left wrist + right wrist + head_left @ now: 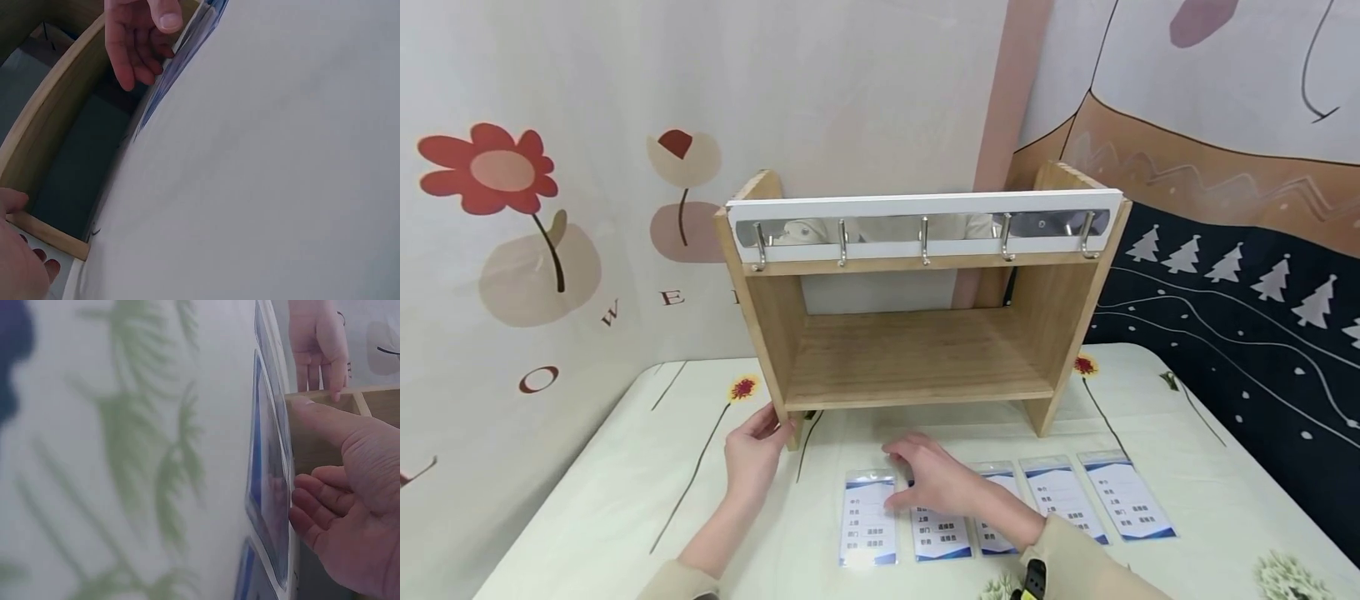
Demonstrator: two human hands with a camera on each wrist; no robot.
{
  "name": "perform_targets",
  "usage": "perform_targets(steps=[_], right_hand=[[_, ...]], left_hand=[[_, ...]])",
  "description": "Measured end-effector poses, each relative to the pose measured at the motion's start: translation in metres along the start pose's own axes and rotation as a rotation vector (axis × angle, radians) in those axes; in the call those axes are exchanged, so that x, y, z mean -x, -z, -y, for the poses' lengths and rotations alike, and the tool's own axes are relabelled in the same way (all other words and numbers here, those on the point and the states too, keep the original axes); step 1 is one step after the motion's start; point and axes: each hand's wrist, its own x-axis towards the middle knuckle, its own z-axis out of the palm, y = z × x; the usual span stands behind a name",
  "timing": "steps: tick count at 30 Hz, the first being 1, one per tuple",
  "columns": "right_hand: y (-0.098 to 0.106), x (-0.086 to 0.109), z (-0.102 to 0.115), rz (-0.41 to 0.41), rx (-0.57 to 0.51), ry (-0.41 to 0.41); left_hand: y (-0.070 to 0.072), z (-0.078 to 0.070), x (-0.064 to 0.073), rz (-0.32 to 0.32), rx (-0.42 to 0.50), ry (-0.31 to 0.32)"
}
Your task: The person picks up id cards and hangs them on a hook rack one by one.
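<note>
A two-tier wooden shelf (917, 358) stands at the back of the bed-like surface, with a white strip of metal hooks (925, 237) along its upper front. My left hand (752, 454) holds the lower end of its left side panel, thumb at the front edge and fingers behind. Badge cards in clear sleeves lie in a row in front of the shelf. Over the second card (942, 537) hovers my right hand (936, 479), thumb and fingers apart with nothing between them. Its thumb overlaps the right edge of the leftmost card (868, 521) in the head view.
More cards lie to the right, the farthest being the rightmost card (1127, 496). A pale flower-print cloth (610, 500) covers the surface. Printed curtains (880, 92) hang behind, and a dark tree-patterned curtain (1247, 333) borders the right side.
</note>
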Motion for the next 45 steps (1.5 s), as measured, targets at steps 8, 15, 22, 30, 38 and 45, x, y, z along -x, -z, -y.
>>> perform_targets(steps=[8, 15, 22, 30, 38, 45], right_hand=[[-0.009, -0.003, 0.003, -0.001, 0.061, 0.014], [-0.007, -0.007, 0.007, 0.016, 0.067, -0.004], [-0.006, -0.013, 0.006, 0.033, 0.05, -0.007], [-0.005, -0.014, 0.008, 0.025, 0.039, -0.037], [-0.003, -0.013, 0.016, 0.041, 0.064, -0.054], [-0.001, -0.019, 0.016, 0.087, 0.024, -0.079]], left_hand=[[-0.003, 0.012, 0.004, -0.001, 0.004, 0.046], [-0.009, 0.022, 0.005, -0.044, 0.034, 0.042], [-0.014, 0.026, 0.009, -0.088, 0.012, 0.028], [-0.019, 0.025, 0.013, -0.143, -0.005, 0.04], [-0.021, 0.022, 0.016, -0.181, 0.02, 0.075], [-0.021, 0.02, 0.015, -0.169, 0.084, 0.112]])
